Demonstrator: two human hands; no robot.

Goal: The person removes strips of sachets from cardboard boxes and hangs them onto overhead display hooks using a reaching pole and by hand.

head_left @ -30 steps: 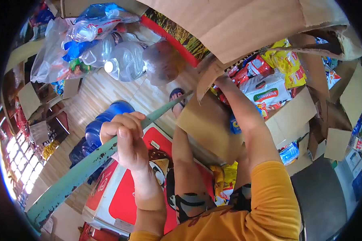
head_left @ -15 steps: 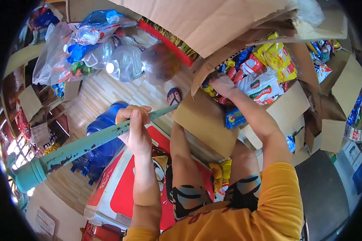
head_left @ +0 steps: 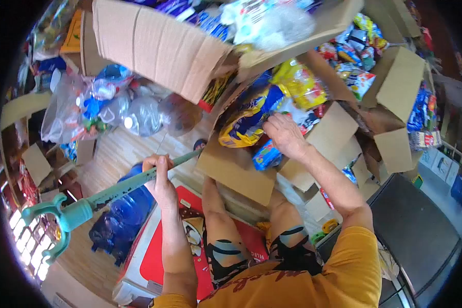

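Chipped green pole (head_left: 118, 189): forked end swung into view, lower left.
Left hand (head_left: 161, 182): fingers wrapped round pole. Right hand (head_left: 286, 137): fingers curled narrow beside blue-and-yellow plastic packet (head_left: 247, 121), centre, in brown cardboard box (head_left: 236, 173); grip unclear.

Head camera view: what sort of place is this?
Probably a small shop or storeroom: brown cardboard boxes of colourful, shiny snack packets, and a red and white chest printed with ice cream, likely a freezer.
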